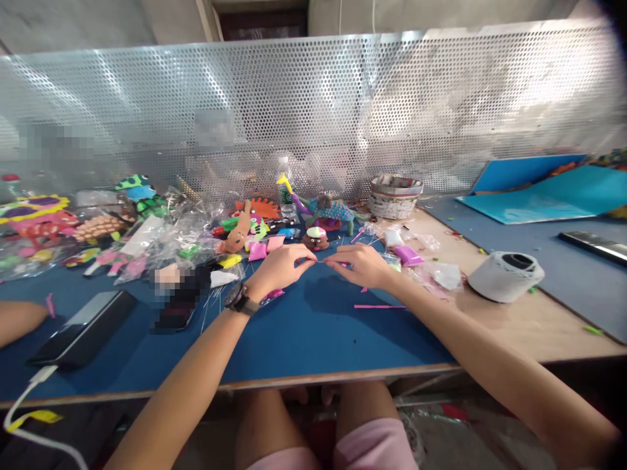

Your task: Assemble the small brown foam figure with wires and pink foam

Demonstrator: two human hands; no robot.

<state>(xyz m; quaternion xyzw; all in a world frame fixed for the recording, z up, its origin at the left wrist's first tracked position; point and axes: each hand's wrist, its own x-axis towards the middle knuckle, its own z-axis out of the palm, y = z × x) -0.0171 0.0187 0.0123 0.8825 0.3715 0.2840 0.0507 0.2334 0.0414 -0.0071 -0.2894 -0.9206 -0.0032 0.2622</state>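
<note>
Head view. Directions are taken from the point where the two hands meet, as the clock's centre.

The left hand (287, 264), wearing a dark wristwatch (239, 299), comes in from 8 o'clock; the right hand (362, 266) comes in from 4 o'clock. The grip of each is a thumb-and-finger pinch on a thin pale strand (320, 261), which spans the narrow gap between the fingertips above the blue bench (313, 352). The strand's material is too small to determine.

A brown figure (316, 241) with eyes and a white-and-pink top stands at 12 o'clock, just beyond the fingertips. A blue spotted figure (337, 212) stands past it, between 12 and 1. A clear bottle (287, 196) is upright at 11, a woven basket (394, 202) sits at 2, and a white spool (502, 277) stands at 3, well apart. A pink stick (377, 307) lies flat at 4, its outer end reaching the right forearm. A dark phone (83, 326) lies between 8 and 9, near another person's arm (19, 320).
</note>
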